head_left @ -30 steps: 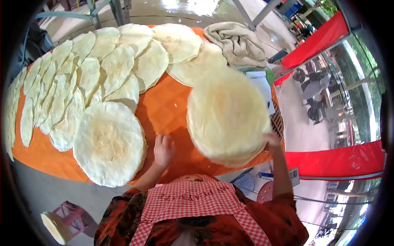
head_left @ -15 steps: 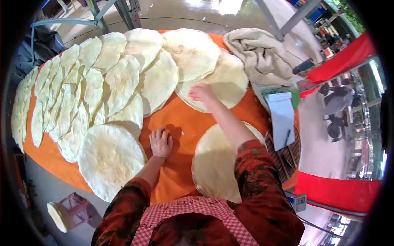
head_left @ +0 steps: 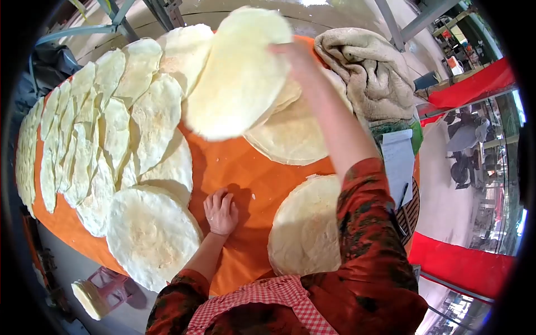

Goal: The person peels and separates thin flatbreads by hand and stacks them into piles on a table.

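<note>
My right hand (head_left: 286, 53), blurred by motion, grips the right edge of a large thin round flatbread (head_left: 240, 78) at the far side of the table. That flatbread is raised and hangs at a slant over its neighbours. Below my right forearm lies a pile of flatbreads (head_left: 296, 137), partly covered by the arm. My left hand (head_left: 220, 211) rests on the orange cloth (head_left: 251, 223) with its fingers a little bent and apart, holding nothing. To its left sits a stack of flatbreads (head_left: 153, 234); another stack (head_left: 307, 229) is near my right sleeve.
Overlapping rows of flatbreads (head_left: 78, 145) cover the table's left side. A beige towel (head_left: 368, 72) lies bunched at the far right, with a paper pad (head_left: 397, 162) and a pen (head_left: 403, 195) nearer me. A pink stool (head_left: 109, 285) stands on the floor at left.
My right hand has moved from the pile at right to the far side and now holds a flatbread lifted at an angle. My left hand has stayed on the cloth.
</note>
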The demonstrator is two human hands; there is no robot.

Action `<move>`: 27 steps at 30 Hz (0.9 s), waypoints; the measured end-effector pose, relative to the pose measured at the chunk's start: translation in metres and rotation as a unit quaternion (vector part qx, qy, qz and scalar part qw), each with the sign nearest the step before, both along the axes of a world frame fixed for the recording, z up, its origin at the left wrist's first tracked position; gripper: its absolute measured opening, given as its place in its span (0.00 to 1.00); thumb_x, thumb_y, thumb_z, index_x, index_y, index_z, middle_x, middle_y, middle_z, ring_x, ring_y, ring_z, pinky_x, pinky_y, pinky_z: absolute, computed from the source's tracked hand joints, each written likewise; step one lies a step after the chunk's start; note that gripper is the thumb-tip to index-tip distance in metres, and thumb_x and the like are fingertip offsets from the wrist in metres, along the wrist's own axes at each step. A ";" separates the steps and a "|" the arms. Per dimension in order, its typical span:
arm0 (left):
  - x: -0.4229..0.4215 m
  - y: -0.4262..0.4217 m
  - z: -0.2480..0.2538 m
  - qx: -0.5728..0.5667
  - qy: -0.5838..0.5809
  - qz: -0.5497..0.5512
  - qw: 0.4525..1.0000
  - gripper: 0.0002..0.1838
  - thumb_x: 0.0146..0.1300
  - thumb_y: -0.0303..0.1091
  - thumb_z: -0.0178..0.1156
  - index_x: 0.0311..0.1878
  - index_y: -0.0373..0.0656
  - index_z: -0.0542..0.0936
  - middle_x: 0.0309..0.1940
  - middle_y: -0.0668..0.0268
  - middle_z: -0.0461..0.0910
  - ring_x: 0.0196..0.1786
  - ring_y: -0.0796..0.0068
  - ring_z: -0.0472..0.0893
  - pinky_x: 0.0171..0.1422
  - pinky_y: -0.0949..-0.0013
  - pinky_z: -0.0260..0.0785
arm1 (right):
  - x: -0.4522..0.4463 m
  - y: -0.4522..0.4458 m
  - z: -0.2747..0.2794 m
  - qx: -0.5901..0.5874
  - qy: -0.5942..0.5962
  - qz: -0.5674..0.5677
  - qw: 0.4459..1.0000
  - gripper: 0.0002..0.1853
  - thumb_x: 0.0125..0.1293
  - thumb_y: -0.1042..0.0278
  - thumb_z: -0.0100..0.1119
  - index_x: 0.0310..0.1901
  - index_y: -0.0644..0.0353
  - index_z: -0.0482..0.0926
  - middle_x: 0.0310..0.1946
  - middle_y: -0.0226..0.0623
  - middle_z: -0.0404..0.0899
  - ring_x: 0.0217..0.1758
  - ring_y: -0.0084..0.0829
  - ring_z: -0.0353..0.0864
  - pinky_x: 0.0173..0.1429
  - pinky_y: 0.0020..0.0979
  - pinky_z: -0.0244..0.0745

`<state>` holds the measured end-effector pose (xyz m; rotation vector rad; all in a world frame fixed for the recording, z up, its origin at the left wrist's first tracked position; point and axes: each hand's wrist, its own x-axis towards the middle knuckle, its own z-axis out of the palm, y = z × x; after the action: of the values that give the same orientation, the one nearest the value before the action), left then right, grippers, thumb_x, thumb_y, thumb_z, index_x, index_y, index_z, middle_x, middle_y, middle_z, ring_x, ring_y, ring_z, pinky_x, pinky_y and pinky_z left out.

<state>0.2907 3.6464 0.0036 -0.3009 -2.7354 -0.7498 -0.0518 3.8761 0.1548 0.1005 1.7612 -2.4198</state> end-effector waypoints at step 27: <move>0.001 0.001 -0.004 -0.010 -0.010 -0.010 1.000 0.16 0.53 0.30 0.56 0.47 0.44 0.76 0.52 0.60 0.72 0.54 0.53 0.70 0.57 0.54 0.61 | 0.187 0.191 -0.115 0.266 -0.190 -0.212 0.921 0.24 0.53 0.73 0.65 0.54 0.64 0.76 0.46 0.39 0.81 0.48 0.35 0.79 0.51 0.34 0.74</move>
<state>0.2920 3.6470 -0.0009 -0.3260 -2.7642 -0.7349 0.1352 4.0671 0.0400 1.0291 2.3062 -1.8711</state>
